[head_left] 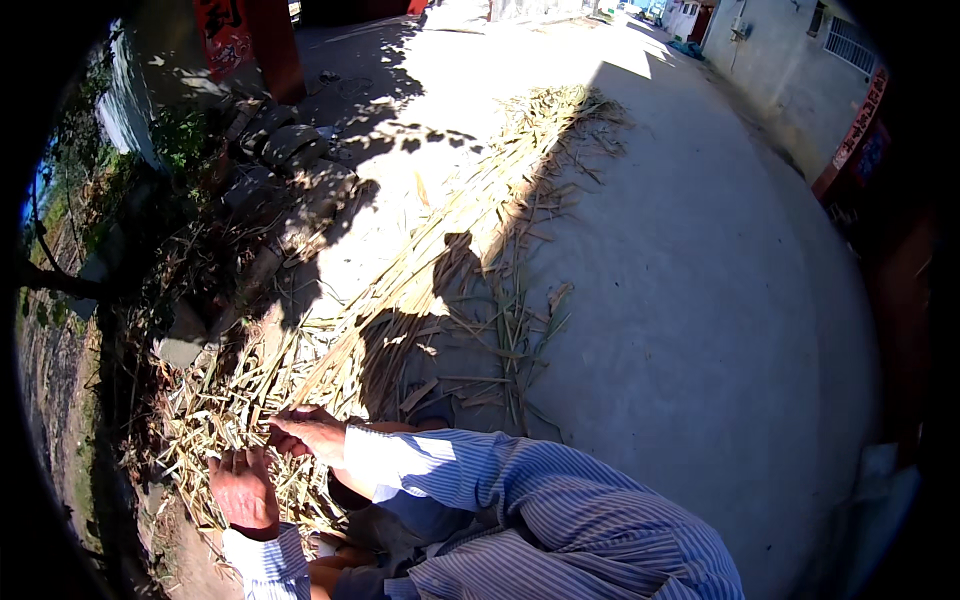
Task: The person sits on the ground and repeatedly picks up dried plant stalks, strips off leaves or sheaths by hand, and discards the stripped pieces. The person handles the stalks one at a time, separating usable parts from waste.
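Note:
Long dried yellow stalks [400, 280] with leaves lie in a bundle on the ground, stretching from my hands toward the far middle. My right hand [312, 436] is over their near ends, its fingers bent and pressed together in a pinch. Close beside it, lower and to the left, my left hand [245, 488] has its fingers curled, with the back of the hand upward. Pale strips of stalk and leaf surround both hands. What lies between the fingers is too small and too brightly lit to make out.
Greener loose stalks [512, 340] lie right of the bundle on the concrete road [680, 330]. Broken tiles or stones [290, 148] and brush line the left side. A grey wall [785, 80] stands at the far right, a red pillar [275, 50] at the far left.

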Action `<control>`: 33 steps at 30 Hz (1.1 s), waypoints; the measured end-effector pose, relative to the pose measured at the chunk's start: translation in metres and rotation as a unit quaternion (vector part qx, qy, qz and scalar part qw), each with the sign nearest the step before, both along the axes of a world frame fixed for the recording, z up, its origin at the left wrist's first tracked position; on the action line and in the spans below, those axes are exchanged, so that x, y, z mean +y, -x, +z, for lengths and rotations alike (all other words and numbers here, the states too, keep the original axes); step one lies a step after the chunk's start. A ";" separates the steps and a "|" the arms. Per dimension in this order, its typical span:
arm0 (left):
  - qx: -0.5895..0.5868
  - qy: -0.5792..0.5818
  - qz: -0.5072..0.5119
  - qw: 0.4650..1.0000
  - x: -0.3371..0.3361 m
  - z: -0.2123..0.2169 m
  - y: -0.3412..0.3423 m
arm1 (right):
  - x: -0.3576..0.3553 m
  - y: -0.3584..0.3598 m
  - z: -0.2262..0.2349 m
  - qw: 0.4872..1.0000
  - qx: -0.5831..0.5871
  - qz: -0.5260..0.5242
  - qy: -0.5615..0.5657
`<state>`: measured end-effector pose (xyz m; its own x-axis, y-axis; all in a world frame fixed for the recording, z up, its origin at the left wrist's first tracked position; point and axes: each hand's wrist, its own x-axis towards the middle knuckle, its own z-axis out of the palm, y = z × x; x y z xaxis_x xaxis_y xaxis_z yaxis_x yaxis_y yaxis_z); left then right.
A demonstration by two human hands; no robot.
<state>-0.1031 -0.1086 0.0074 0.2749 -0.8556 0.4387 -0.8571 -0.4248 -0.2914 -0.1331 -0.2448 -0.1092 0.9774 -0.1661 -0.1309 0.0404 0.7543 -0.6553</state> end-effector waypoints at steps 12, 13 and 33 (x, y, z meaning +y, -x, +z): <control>0.183 -0.157 0.374 0.896 0.146 0.051 -0.029 | -0.077 -0.030 -0.056 0.999 0.047 -0.004 -0.002; -0.123 -0.058 0.119 0.984 0.211 -0.027 -0.096 | -0.059 -0.040 -0.059 0.999 0.032 0.037 -0.009; 0.242 0.178 0.117 0.946 0.082 -0.007 -0.026 | -0.025 -0.010 0.016 0.995 0.044 -0.012 0.087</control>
